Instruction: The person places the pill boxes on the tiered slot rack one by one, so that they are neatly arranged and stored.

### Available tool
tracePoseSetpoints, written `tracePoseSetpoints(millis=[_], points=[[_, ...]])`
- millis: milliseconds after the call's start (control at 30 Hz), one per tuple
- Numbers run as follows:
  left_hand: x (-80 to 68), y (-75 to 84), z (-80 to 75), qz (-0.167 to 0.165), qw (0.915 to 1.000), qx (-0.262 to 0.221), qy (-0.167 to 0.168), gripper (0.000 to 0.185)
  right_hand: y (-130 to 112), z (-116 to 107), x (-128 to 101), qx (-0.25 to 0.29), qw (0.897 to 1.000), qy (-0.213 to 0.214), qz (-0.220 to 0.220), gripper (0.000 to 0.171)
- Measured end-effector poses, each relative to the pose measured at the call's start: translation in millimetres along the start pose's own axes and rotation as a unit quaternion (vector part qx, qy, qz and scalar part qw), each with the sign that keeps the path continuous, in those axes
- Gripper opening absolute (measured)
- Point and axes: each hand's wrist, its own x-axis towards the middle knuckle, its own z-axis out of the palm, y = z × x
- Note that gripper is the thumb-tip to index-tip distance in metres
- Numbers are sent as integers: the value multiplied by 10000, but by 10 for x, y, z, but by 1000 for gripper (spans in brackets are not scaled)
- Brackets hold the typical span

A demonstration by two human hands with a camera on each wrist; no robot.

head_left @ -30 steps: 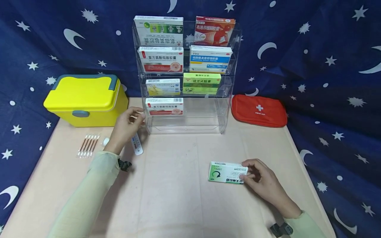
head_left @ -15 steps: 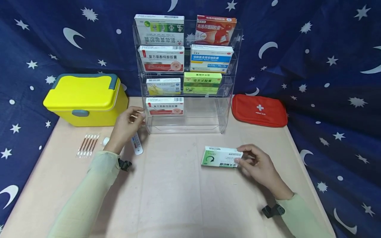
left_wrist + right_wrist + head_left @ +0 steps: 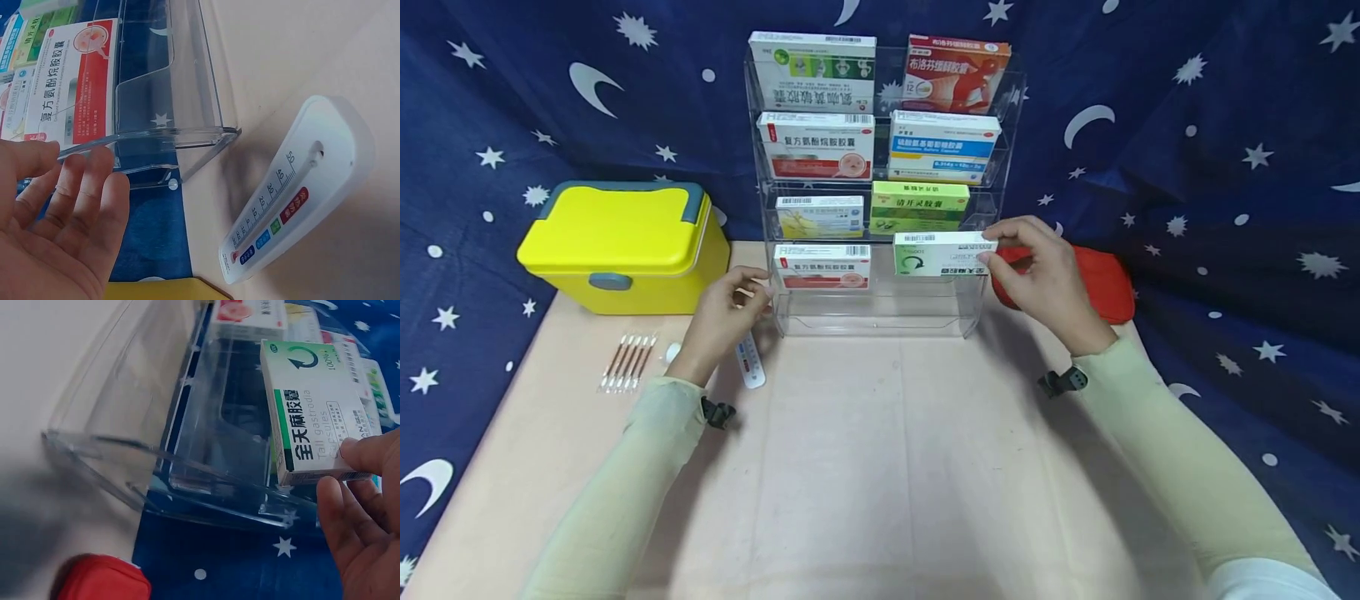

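My right hand (image 3: 1048, 279) pinches the right end of a white and green medicine box (image 3: 934, 257) between thumb and fingers. The box is in front of the lowest tier of a clear acrylic display rack (image 3: 880, 325), on its right side; in the right wrist view its printed face (image 3: 315, 406) shows. My left hand (image 3: 721, 321) holds the rack's left side edge, thumb and fingertips against the clear plastic in the left wrist view. Beside the held box stands a red and white medicine box (image 3: 822, 268) on the same tier.
Several medicine boxes, including a green one (image 3: 919, 207), fill the upper tiers. A yellow case (image 3: 617, 242), wrapped cotton swabs (image 3: 628, 362) and a thermometer (image 3: 750, 360) lie at left. A red first-aid pouch (image 3: 1108, 283) lies right, partly behind my hand. A starry curtain hangs behind.
My right hand has carried the white and green box from the right of the table forward and up to the rack's lowest tier. My left hand has stayed at the rack's left edge.
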Motion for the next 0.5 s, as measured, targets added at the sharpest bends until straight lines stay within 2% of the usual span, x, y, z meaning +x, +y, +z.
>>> tracePoseSetpoints(millis=[133, 267, 500], points=[[5, 22, 2, -35, 10000, 78, -37, 31, 50, 47, 143, -347, 9985, -280, -307, 28], [9, 35, -2, -85, 9999, 132, -63, 31, 75, 101, 185, -686, 9951, -517, -487, 26], [-3, 26, -6, -101, 9999, 109, -60, 31, 68, 150, 185, -1304, 9843, -606, -1023, 24]])
